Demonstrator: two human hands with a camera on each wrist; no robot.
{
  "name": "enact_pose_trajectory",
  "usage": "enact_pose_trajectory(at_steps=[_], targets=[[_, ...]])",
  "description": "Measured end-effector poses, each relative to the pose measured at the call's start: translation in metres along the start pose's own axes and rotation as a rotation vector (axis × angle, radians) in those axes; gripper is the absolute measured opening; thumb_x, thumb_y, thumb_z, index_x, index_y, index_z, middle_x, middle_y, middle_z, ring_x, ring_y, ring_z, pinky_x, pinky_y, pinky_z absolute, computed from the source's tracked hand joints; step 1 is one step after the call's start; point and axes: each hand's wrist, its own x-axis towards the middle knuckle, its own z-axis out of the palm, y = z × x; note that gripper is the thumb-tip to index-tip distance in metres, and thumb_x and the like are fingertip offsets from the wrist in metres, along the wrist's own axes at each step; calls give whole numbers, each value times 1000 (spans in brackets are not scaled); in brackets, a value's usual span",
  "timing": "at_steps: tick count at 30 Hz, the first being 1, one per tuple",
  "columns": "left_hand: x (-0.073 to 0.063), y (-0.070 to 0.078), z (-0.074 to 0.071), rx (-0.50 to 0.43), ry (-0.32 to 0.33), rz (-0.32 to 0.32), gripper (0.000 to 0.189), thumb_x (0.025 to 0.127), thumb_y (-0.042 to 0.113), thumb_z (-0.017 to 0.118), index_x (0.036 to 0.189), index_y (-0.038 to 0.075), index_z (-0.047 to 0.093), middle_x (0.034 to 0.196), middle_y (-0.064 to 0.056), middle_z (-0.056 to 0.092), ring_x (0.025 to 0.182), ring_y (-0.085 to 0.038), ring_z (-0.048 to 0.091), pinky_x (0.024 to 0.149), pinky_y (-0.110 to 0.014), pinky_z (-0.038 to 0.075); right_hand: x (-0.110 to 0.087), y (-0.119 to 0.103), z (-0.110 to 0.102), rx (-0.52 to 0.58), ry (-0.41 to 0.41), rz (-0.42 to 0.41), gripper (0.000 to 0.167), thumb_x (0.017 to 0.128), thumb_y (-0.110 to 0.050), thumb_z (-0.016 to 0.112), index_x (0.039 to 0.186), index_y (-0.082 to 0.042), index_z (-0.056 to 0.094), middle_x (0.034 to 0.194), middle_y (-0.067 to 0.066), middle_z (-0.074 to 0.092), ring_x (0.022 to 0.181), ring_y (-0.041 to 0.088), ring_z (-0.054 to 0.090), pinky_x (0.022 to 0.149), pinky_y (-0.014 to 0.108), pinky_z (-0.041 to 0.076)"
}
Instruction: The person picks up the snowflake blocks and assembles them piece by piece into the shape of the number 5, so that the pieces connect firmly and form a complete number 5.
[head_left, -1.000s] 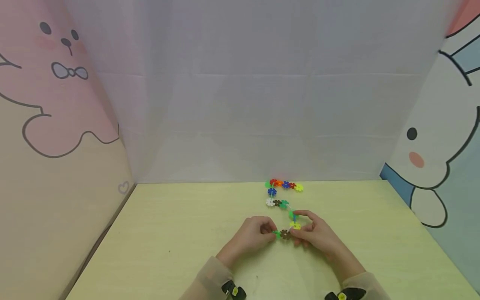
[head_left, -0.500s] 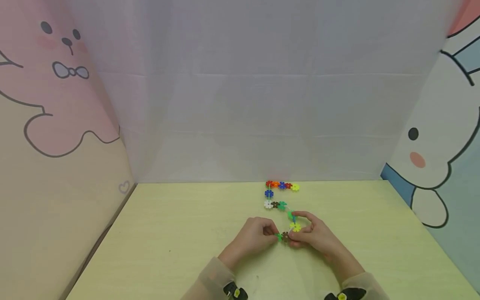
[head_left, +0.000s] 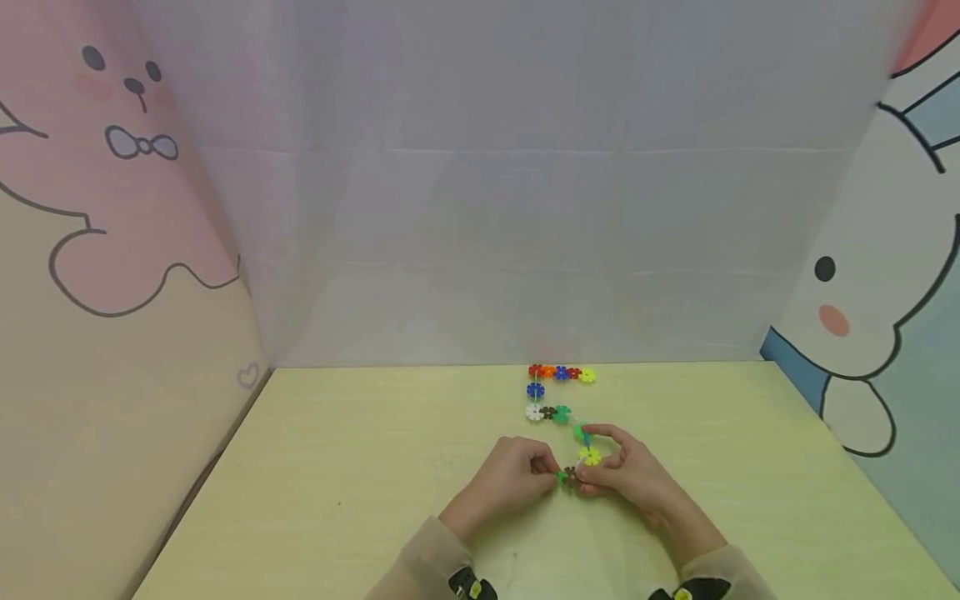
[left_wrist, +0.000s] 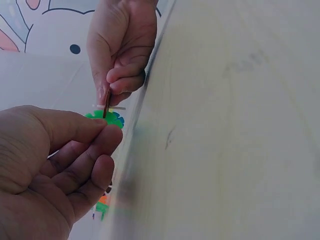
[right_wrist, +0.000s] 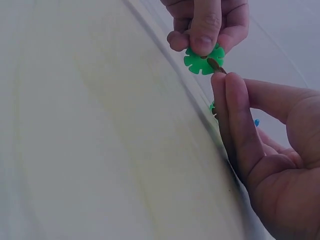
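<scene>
Flower-shaped notched plastic discs are joined into a winding chain (head_left: 535, 390) on the table. My left hand (head_left: 510, 477) pinches a green disc (right_wrist: 195, 63) at the chain's near end between thumb and index finger. Its notches meet a brown disc (head_left: 571, 477) set crosswise to it. My right hand (head_left: 633, 468) pinches that brown disc, thumb against fingers, and its index finger reaches forward to another green disc (head_left: 580, 432). Close to the right thumb is a yellow disc (head_left: 590, 456). Fingers partly hide the brown disc in both wrist views.
The pale wooden table (head_left: 337, 467) spreads on both sides of the hands. A white cloth backdrop (head_left: 450, 250) rises at its far edge, with cartoon-printed panels (head_left: 840, 292) at the sides. The chain's far row lies near that back edge.
The left hand has shifted slightly right, bringing the green disc closer against the brown one. The chain's far part has slid a little left and toward me.
</scene>
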Motion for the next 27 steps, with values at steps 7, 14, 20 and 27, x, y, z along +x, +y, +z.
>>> enact_pose_trajectory(at_steps=[7, 14, 20, 27], targets=[[0, 0, 0, -27, -1, 32, 11, 92, 3, 84, 90, 13, 81, 78, 16, 72, 70, 3, 65, 70, -19, 56, -1, -1, -5, -3, -5, 26, 83, 96, 2, 81, 160, 6, 28, 92, 21, 78, 86, 28, 81, 82, 37, 66], [-3, 0, -5, -53, -106, -51, 8, 96, 11, 84, 93, 17, 79, 78, 13, 71, 70, -3, 66, 67, -22, 54, -3, 1, -15, -30, -42, 36, 85, 96, 0, 82, 158, 6, 25, 93, 20, 77, 86, 29, 81, 81, 38, 66], [-4, -10, -19, -65, -105, -117, 8, 97, 19, 83, 94, 19, 77, 81, 10, 73, 69, -10, 71, 62, -27, 56, -9, 4, -31, -20, -40, 57, 89, 95, -2, 83, 161, 5, 23, 95, 18, 77, 88, 29, 81, 85, 39, 65], [21, -38, -42, 3, 107, -159, 8, 103, 27, 76, 100, 20, 75, 90, 9, 73, 78, -12, 69, 71, -31, 56, -13, 6, -45, 31, -80, 72, 86, 99, -2, 79, 161, 6, 21, 90, 10, 76, 92, 25, 81, 87, 38, 65]])
